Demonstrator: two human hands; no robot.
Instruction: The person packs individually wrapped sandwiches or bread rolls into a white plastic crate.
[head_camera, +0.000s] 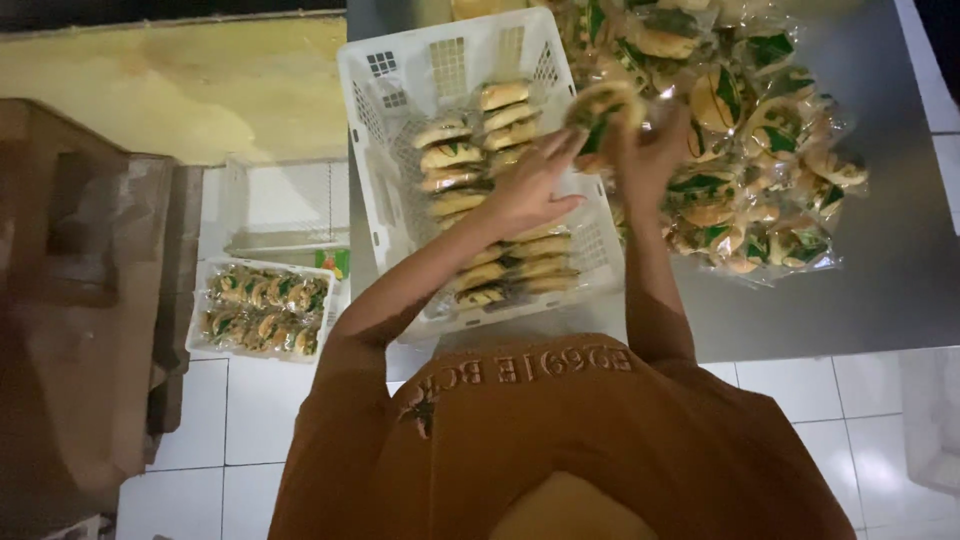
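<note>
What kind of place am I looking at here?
Likely a small bakery's packing area: a heap of wrapped buns on a steel table, a white crate holding rows of them, another filled crate on the tiled floor.

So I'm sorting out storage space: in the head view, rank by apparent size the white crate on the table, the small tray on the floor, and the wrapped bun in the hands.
1. White crate
2. Floor tray, farther away, so unsure
3. Wrapped bun

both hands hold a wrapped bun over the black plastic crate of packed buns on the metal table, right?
Not quite: the plastic crate is white, not black. The head view shows the left hand and right hand holding a wrapped bun over it on the grey metal table.
</note>
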